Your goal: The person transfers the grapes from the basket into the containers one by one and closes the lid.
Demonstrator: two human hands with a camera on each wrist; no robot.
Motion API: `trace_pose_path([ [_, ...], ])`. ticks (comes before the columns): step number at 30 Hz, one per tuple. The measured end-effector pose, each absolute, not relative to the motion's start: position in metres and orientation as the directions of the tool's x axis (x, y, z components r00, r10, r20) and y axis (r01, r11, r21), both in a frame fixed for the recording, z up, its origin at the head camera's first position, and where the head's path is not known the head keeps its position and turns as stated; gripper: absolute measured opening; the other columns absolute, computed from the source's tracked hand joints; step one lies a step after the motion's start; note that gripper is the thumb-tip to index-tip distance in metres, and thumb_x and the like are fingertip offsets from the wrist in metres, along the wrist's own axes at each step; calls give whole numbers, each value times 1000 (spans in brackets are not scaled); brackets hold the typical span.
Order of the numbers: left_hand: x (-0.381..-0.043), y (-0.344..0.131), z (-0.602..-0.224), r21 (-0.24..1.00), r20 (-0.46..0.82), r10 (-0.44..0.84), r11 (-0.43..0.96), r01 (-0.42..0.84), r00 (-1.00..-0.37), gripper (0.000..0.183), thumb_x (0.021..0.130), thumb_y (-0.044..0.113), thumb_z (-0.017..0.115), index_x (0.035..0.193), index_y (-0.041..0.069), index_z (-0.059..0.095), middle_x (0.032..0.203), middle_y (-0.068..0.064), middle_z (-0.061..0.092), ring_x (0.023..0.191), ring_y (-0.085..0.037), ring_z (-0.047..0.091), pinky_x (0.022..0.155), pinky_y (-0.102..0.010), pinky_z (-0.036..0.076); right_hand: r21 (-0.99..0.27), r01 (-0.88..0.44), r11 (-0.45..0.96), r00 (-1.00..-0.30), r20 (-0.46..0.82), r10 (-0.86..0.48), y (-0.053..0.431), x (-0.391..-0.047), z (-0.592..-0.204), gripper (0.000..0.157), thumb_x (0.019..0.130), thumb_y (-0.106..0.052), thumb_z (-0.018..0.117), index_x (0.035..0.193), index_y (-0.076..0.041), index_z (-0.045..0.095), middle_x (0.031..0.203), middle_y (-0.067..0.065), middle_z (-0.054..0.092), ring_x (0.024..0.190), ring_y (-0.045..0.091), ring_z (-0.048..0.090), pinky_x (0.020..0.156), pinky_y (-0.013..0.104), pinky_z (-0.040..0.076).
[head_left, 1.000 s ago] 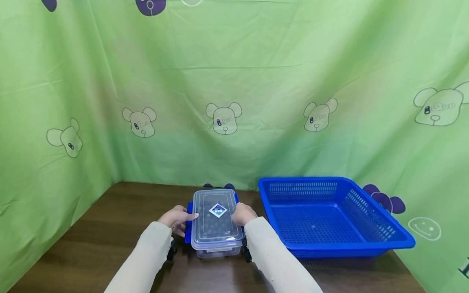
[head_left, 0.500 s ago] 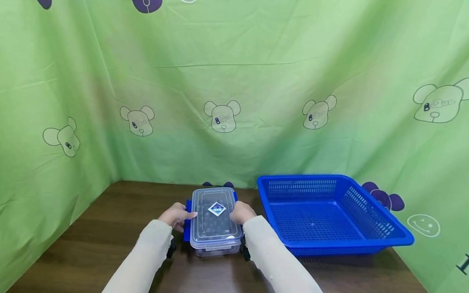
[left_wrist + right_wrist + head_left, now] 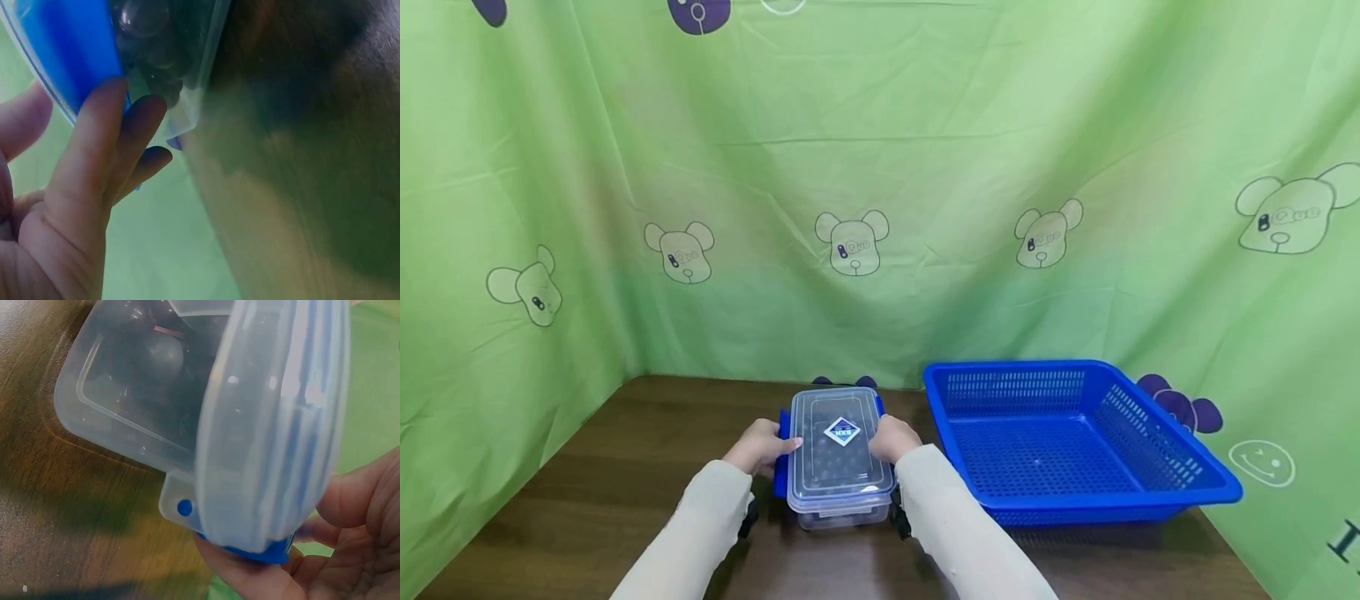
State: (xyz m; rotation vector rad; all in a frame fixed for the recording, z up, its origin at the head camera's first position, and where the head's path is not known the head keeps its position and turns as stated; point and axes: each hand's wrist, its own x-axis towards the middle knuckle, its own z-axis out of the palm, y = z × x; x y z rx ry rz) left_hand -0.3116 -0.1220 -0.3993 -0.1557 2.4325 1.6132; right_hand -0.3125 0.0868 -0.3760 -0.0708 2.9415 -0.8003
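Note:
A clear plastic storage box with a see-through lid and a white-and-blue diamond label sits on the table. Dark round pieces show through its wall in the left wrist view. My left hand grips the left side, thumb on the lid's edge and fingers on the blue clasp. That clasp sticks out beside the box in the head view. On the opposite side my right hand holds the lid's edge and the other blue clasp, thumb above and fingers below.
A large blue plastic basket with perforated walls stands right of the box. The brown wooden table backs onto a green curtain printed with bear heads, which also hangs along both sides.
The head view has shifted slightly. Both hands keep their places on the box, and neither the box nor the basket has visibly moved on the table.

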Motion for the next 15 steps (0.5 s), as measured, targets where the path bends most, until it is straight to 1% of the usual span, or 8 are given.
trace_pose_path([
  [1, -311, -121, -398, 897, -221, 27, 399, -193, -975, 29, 94, 4, 60, 111, -18, 54, 87, -20, 68, 78, -34, 69, 69, -48, 57, -501, -22, 865, -995, -75, -69, 87, -313, -375, 16, 83, 0, 57, 96, 7, 62, 88, 15, 62, 69, 22, 52, 66, 37, 50],
  [4, -312, -118, -396, 895, -191, 24, 414, -164, -981, 30, 93, 2, 60, 113, -19, 54, 90, -21, 67, 81, -34, 69, 70, -47, 57, -507, -10, 862, -994, -86, -62, 87, -313, -372, 18, 84, 0, 57, 100, 8, 61, 91, 15, 63, 71, 23, 53, 67, 37, 50],
  [7, -313, -120, -397, 897, -217, 34, 400, -186, -975, 36, 94, 4, 59, 120, -19, 50, 96, -24, 67, 86, -36, 68, 74, -48, 56, -511, -5, 859, -994, -92, -60, 87, -313, -373, 22, 85, -1, 58, 104, 9, 61, 95, 16, 64, 72, 23, 54, 70, 38, 51],
  [8, -313, -120, -398, 901, -228, 40, 388, -195, -973, 38, 95, 4, 58, 123, -19, 48, 99, -25, 66, 88, -37, 68, 75, -48, 56, -518, 0, 856, -994, -97, -58, 86, -313, -373, 23, 86, -1, 59, 106, 9, 61, 98, 17, 64, 75, 24, 54, 73, 40, 52],
  [11, -314, -121, -400, 905, -247, 47, 369, -213, -968, 50, 95, 5, 57, 133, -21, 38, 117, -33, 59, 93, -38, 67, 76, -48, 56, -525, 0, 851, -994, -96, -60, 86, -313, -375, 24, 86, -1, 58, 108, 9, 61, 98, 18, 64, 75, 24, 54, 73, 40, 51],
  [13, -313, -120, -400, 907, -238, 43, 367, -206, -970, 54, 95, 3, 57, 137, -21, 32, 127, -35, 51, 91, -36, 67, 72, -45, 57, -530, -1, 848, -994, -95, -61, 86, -313, -376, 23, 85, 0, 58, 106, 9, 61, 96, 17, 63, 74, 24, 53, 72, 39, 51],
  [15, -312, -119, -400, 910, -224, 37, 366, -195, -974, 56, 94, 1, 57, 139, -19, 29, 134, -34, 45, 87, -32, 67, 66, -41, 57, -534, 1, 845, -994, -95, -59, 86, -313, -377, 21, 85, 1, 58, 104, 9, 61, 94, 17, 63, 73, 24, 53, 70, 39, 51],
])
